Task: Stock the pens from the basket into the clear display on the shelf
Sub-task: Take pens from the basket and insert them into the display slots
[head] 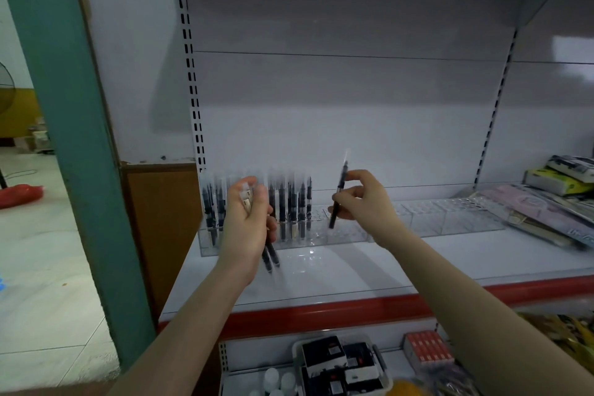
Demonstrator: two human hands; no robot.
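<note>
- Right hand (360, 199) pinching single pen (339, 199) between thumb and fingers, near upright, lower end just above clear display (418, 222), just right of the filled holes.
- Left hand (246, 219) closed round spare pens (271, 255), ends poking out below the palm, held in front of display's left part.
- Stocked pens (283, 206) standing in display's left section only; middle and right sections showing bare holes. Judged well short of done.
- Display sitting on shelf (321, 276), toward the back panel. Basket not identifiable for sure; white bin (340, 366) with dark boxes on the lower tier, contents not readable as pens.
- Step in hand, by judgement: dropping the single pen into next free hole.
- Risks:
  - Frame motion-blurred, holes small and clear: easy to miss the hole, pen then skating off the top plate onto the shelf.
  - Pen tilted slightly: could jam at the rim or lean into the neighbouring row and knock it askew.
  - Left bundle held loosely and low: could slip out and roll toward the red shelf edge (353, 305), then off.
  - Left hand close to stocked row: a bump could tip pens or shove the display.
</note>
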